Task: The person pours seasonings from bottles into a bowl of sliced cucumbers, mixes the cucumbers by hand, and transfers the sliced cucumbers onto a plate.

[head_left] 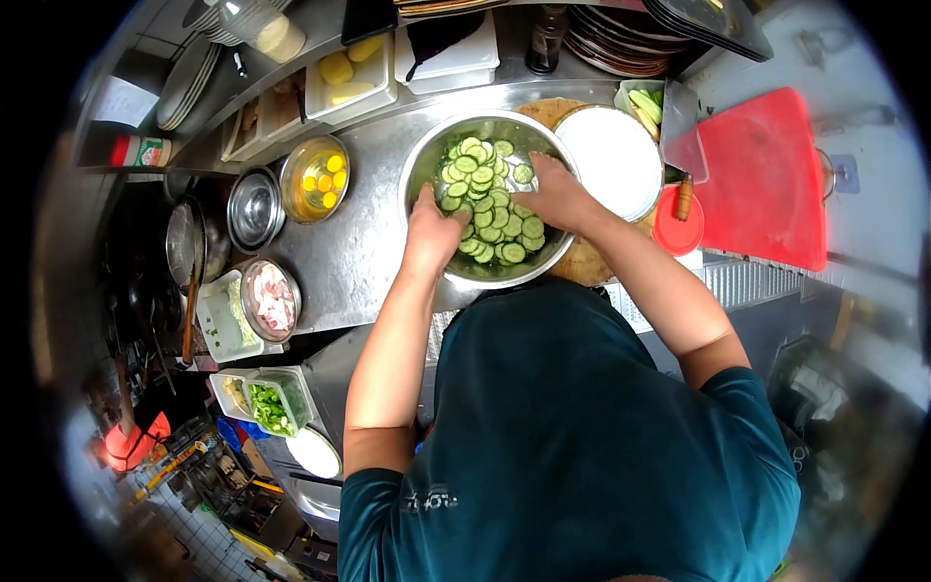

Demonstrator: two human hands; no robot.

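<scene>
A large steel bowl (423, 165) holds many thin round cucumber slices (492, 215). My left hand (433, 231) reaches over the bowl's left side, its fingertips at the edge of the slices. From the right, my right hand (556, 194) dips into the bowl, with fingers bent down beside the slices. Whether either hand grips any slices is unclear, as the fingertips are partly hidden among them.
Left of the bowl are a bowl of egg yolks (325, 182), an empty metal bowl (255, 209) and a bowl of sliced meat (272, 300). On the right are a white round lid (611, 160), a red cutting board (761, 179) and a wooden-handled tool (685, 198).
</scene>
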